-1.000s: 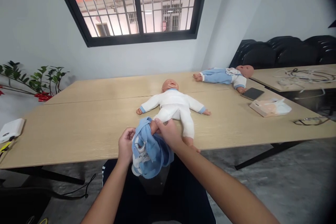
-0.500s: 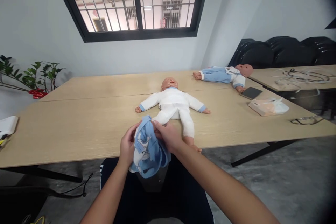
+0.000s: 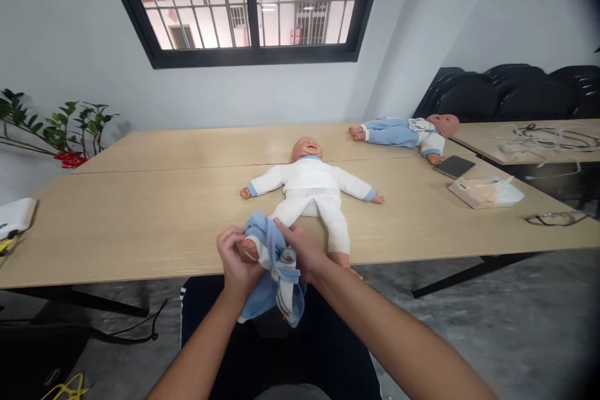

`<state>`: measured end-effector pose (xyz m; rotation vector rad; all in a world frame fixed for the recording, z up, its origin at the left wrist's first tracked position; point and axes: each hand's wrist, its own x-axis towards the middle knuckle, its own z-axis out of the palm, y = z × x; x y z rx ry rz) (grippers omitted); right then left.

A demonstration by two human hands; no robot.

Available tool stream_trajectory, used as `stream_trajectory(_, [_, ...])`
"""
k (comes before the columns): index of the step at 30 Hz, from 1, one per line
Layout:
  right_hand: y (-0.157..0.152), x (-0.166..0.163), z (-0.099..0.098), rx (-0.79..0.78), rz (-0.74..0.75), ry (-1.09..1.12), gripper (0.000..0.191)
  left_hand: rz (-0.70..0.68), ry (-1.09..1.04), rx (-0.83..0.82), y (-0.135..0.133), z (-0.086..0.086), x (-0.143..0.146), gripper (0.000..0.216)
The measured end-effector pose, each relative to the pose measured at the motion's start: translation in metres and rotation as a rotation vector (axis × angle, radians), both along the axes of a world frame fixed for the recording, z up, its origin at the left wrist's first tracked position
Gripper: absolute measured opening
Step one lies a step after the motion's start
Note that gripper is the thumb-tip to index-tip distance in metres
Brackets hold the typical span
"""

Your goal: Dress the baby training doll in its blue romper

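Observation:
A baby doll (image 3: 307,178) in a white long-sleeved top and white trousers lies on its back on the table, head away from me. Light blue overalls with white parts (image 3: 265,294) are bunched around its leg on my left and hang over the table's front edge. The doll's foot (image 3: 248,250) pokes out of a white cuff, and my left hand (image 3: 237,259) is closed around it. My right hand (image 3: 304,244) pinches the bunched blue cloth at the lower leg. The doll's other leg (image 3: 336,225) lies straight, its foot partly hidden behind my right wrist.
A second doll in blue overalls (image 3: 398,132) lies at the back right of the wooden table (image 3: 140,219). Near it are a dark flat device (image 3: 454,166), a tissue pack (image 3: 485,192) and glasses (image 3: 557,219). A white object (image 3: 16,217) sits at the left edge.
The doll's foot now shows through the white cuff, where only bunched cloth showed before. My left hand has shifted onto the foot, and the overalls have turned and moved up the leg.

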<state>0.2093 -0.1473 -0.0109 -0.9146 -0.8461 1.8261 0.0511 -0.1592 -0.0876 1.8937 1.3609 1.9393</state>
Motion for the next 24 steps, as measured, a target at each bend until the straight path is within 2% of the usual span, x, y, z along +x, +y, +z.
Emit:
stream_trajectory(2, [0.001,-0.001,-0.001,0.002,-0.015,-0.049,0.037,0.113,0.016,0.057,-0.006,-0.005,0.001,0.056])
stream_trajectory(5, [0.002,0.001,0.001,0.041,-0.026,-0.185,0.037,0.115,0.042,-0.097,-0.013,0.000,0.003,0.044])
stream_trajectory(9, [-0.003,0.015,0.011,0.193,0.082,-0.348,0.044,0.034,-0.129,-0.345,-0.014,0.017,0.003,0.044])
stream_trajectory(12, [-0.012,0.030,0.016,0.397,0.240,-0.514,0.032,-0.049,-0.307,-0.432,-0.010,0.023,0.000,0.049])
stream_trajectory(14, [-0.016,0.040,0.016,0.511,0.282,-0.707,0.022,-0.103,-0.370,-0.455,-0.006,0.024,-0.003,0.047])
stream_trajectory(16, [-0.013,0.050,0.016,0.566,0.212,-0.853,0.019,-0.152,-0.409,-0.468,-0.002,0.022,-0.005,0.046])
stream_trajectory(18, [0.000,0.062,0.020,0.575,0.064,-0.885,0.024,-0.171,-0.436,-0.468,-0.001,0.020,-0.006,0.046])
stream_trajectory(21, [0.041,0.085,0.031,0.558,-0.131,-0.827,0.030,-0.151,-0.406,-0.478,-0.002,0.018,-0.005,0.047])
stream_trajectory(24, [0.094,0.109,0.043,0.554,-0.218,-0.912,0.033,-0.115,-0.351,-0.486,-0.006,0.018,-0.002,0.048])
